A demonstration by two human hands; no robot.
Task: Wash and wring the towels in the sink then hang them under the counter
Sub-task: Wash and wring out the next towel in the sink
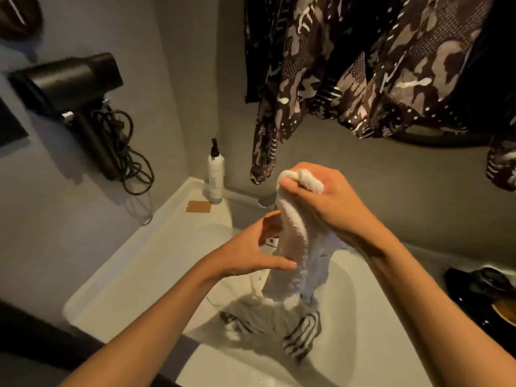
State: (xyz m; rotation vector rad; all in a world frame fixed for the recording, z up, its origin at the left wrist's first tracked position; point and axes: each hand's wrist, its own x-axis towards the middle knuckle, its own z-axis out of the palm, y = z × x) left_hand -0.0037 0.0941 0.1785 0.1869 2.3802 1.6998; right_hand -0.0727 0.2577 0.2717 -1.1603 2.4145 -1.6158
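While the white sink [117, 277] fills the lower half of the view, a patterned dark garment [363, 65] hangs across the top from 12 to 2 o'clock. Black hair dryer [64, 82] on the wall at 10 o'clock, its cord [131, 163] looped below it. Striped towel [279, 328] lies bunched in the basin at 6 o'clock. White towel [290, 241] held upright above the basin, centre frame, lower end hanging down to just over the striped one. Right hand [329, 202] fisted tight around the white towel's top end, a fold poking out above the fingers. Left hand [251, 247] at 7 o'clock of the right, fingers spread and loose, thumb tip touching the towel's mid-section, not clamped on it. Dark object on the counter at 4 o'clock, too dim to identify. White pump bottle [215, 174] stands in the sink's back corner at 11 o'clock. Small tan card [198, 206] flat on the rim just beside the bottle.
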